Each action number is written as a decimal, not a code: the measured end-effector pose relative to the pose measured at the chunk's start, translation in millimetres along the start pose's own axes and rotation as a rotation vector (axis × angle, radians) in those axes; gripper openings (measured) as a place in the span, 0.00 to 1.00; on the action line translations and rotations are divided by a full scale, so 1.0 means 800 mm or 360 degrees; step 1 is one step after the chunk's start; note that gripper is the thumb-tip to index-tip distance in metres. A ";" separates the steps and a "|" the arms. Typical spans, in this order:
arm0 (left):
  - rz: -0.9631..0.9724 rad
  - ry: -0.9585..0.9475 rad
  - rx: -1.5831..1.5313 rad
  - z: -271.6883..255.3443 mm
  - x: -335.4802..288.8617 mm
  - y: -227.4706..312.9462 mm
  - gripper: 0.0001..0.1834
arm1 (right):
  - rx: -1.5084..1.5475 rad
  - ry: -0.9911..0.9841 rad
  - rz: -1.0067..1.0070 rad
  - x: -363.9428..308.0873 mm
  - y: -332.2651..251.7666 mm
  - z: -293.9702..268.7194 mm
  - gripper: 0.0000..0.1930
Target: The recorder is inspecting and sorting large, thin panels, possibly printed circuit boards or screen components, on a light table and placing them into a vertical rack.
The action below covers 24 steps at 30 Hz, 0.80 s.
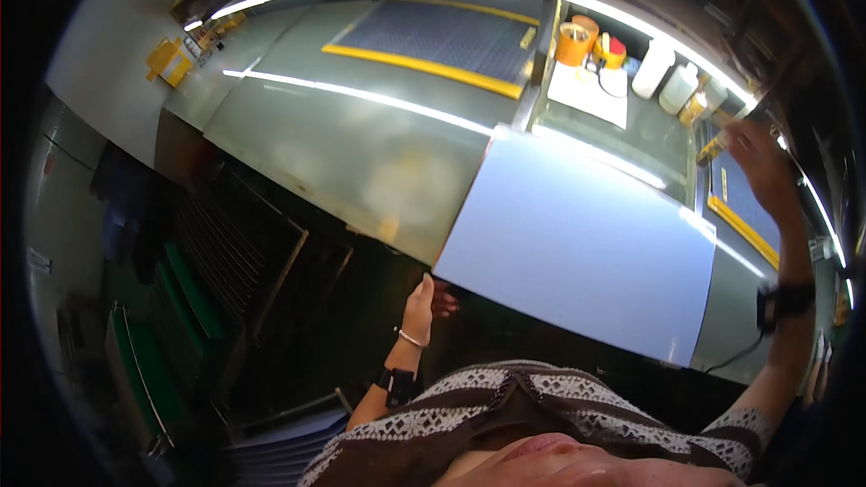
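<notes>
A large, flat pale-blue sheet lies across the workbench, its near edge reaching out toward my body. My left hand is at the sheet's near left corner, thumb up and fingers apart. Its thumb tip comes very close to that corner; whether it touches, I cannot tell. Nothing shows in this hand. Raised at the far right, beyond the sheet's right edge, is my right hand. Motion blurs its fingers, so their pose and anything in them stay unclear. Both wrists wear dark strapped devices.
The grey-green bench top runs left of the sheet. Behind stand an orange tub, a white bottle and other containers. A dark mat with yellow edging lies at the back. Dark racks with green panels stand lower left.
</notes>
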<state>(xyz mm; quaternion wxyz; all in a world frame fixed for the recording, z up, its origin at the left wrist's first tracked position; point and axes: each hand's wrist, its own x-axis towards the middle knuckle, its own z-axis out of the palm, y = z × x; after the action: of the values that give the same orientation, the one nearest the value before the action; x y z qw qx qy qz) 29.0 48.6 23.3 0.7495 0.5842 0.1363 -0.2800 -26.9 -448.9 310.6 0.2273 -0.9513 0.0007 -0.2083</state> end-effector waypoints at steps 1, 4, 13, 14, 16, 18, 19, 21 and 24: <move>0.0080 -0.0005 -0.0019 -0.003 0.004 0.004 0.22 | -0.0113 -0.0049 -0.0195 0.057 -0.039 0.018 0.11; 0.0303 0.0059 0.0146 -0.006 0.021 0.012 0.15 | 0.0282 -0.0416 -0.0351 0.232 -0.130 0.121 0.11; 0.0429 0.0032 0.0262 -0.030 0.041 -0.002 0.13 | 0.2645 0.0231 0.0623 0.464 -0.228 0.438 0.41; 0.0381 0.0036 0.0198 -0.035 0.043 -0.003 0.14 | 0.2659 0.0186 0.0612 0.484 -0.230 0.441 0.41; 0.0330 0.0076 0.0163 -0.051 0.044 -0.003 0.13 | 0.3278 0.0616 0.0653 0.514 -0.231 0.443 0.25; 0.0285 0.0146 0.0100 -0.071 0.041 0.002 0.12 | 0.3229 0.0838 0.0738 0.520 -0.226 0.442 0.13; 0.0334 0.0185 0.0210 -0.083 0.039 0.009 0.12 | 0.3188 0.0574 0.0427 0.511 -0.220 0.441 0.12; 0.0355 0.0250 0.0238 -0.110 0.030 0.035 0.12 | 0.3132 0.0468 0.0117 0.469 -0.213 0.438 0.11; 0.0664 0.0176 0.0263 -0.150 0.025 0.111 0.16 | 0.3159 0.0453 0.0619 0.360 -0.208 0.418 0.09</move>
<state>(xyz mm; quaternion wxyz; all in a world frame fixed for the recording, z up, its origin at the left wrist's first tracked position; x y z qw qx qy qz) 111.0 171.6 49.8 0.7322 0.6735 0.0299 -0.0967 352.9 -182.7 225.5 0.9408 -0.2836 0.0093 -0.1854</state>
